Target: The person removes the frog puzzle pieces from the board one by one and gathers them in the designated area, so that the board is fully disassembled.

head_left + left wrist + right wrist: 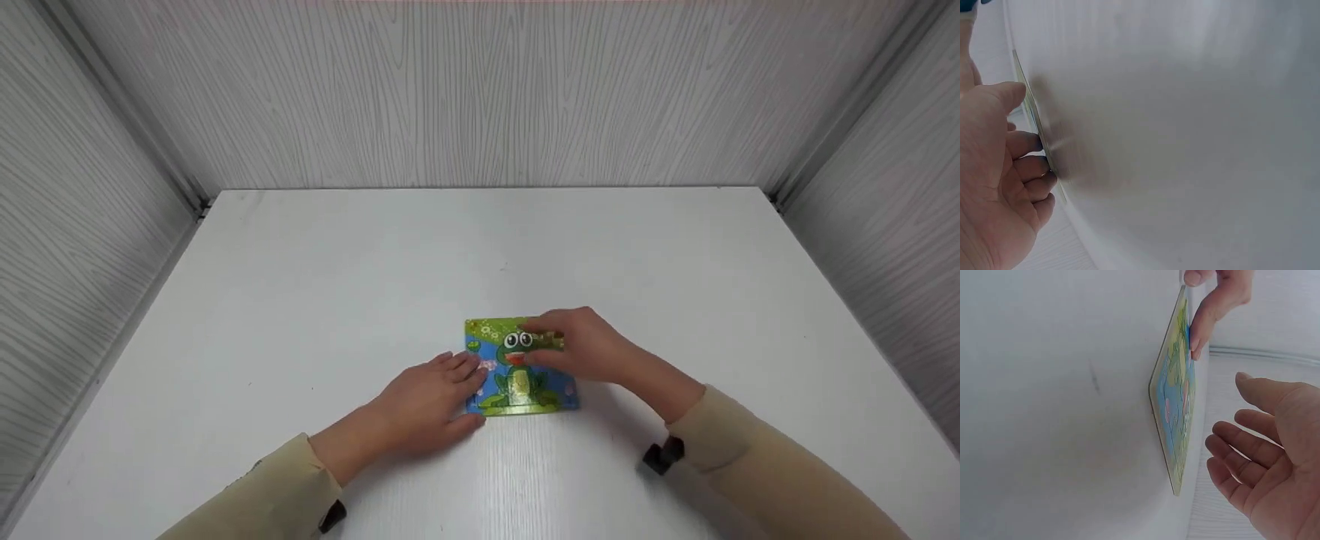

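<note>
A square frog picture puzzle (520,386) lies flat on the white table, with a green-and-blue scene and thin cut lines between its pieces. My left hand (427,405) rests at the puzzle's left side, its fingertips on the edge and its thumb at the near corner. Over the upper right part of the puzzle is my right hand (592,345), fingers loosely bent. In the right wrist view, a gap shows between the right hand (1269,450) and the puzzle (1171,399), and nothing is held. The left wrist view shows the left hand (999,169) with its fingertips along the puzzle's edge.
The white tabletop (360,262) spreads around the puzzle. Pale wood-grain panels stand behind it (480,97) and on both sides. Dark bands (664,455) sit at the wrists, below beige sleeves.
</note>
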Demonstrator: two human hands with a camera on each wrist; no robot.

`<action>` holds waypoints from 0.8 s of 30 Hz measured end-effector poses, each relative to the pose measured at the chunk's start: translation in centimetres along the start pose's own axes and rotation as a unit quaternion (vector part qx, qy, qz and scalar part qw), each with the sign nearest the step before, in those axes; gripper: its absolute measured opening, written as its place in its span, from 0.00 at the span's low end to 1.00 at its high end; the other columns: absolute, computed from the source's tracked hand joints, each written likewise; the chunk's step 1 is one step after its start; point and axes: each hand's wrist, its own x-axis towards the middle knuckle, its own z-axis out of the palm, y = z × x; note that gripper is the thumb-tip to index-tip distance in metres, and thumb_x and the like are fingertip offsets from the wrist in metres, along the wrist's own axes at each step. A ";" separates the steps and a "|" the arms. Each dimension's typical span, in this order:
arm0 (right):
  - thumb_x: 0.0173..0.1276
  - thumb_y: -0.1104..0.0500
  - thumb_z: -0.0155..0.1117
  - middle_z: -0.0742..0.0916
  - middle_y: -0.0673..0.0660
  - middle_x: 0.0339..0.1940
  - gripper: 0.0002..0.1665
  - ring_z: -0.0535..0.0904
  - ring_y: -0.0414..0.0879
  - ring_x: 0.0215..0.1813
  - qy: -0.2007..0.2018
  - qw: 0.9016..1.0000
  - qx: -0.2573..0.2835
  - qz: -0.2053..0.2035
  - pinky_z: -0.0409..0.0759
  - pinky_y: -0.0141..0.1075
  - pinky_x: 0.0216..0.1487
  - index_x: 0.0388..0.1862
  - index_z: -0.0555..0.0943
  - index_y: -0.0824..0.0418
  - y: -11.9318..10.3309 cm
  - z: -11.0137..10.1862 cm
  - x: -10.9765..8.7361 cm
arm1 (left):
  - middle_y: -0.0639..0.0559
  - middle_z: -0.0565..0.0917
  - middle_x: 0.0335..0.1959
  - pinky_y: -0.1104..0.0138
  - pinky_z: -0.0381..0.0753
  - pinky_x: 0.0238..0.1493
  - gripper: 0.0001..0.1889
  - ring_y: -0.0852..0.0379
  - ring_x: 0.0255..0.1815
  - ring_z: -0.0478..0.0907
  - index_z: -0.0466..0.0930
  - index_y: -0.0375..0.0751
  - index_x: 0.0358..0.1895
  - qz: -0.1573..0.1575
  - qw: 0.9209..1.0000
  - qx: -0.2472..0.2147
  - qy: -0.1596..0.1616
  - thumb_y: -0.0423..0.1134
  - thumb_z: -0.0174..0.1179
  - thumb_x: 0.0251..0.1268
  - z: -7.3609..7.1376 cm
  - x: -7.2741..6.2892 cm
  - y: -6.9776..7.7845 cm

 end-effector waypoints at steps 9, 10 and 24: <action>0.68 0.51 0.79 0.85 0.50 0.66 0.33 0.81 0.49 0.64 -0.033 0.998 0.047 0.031 0.79 0.46 0.68 0.71 0.83 0.54 1.0 1.8 6.0 | 0.45 0.65 0.83 0.53 0.57 0.83 0.37 0.49 0.84 0.59 0.63 0.40 0.83 0.005 1.000 0.018 0.005 0.60 0.48 0.83 0.0 0.1 0.0; 0.67 0.50 0.80 0.85 0.50 0.66 0.33 0.80 0.48 0.65 -0.037 0.998 0.048 0.027 0.79 0.46 0.68 0.71 0.83 0.53 1.3 2.0 6.2 | 0.45 0.65 0.83 0.53 0.57 0.83 0.37 0.48 0.84 0.59 0.63 0.40 0.83 0.007 1.000 0.017 0.005 0.60 0.48 0.83 0.0 0.2 0.0; 0.63 0.48 0.83 0.78 0.49 0.65 0.30 0.70 0.49 0.70 -0.042 0.997 0.072 0.000 0.71 0.49 0.73 0.65 0.87 0.46 2.6 3.5 6.7 | 0.44 0.67 0.82 0.54 0.58 0.82 0.36 0.49 0.84 0.60 0.66 0.39 0.82 0.002 1.000 0.018 0.001 0.60 0.49 0.83 -0.1 0.4 0.0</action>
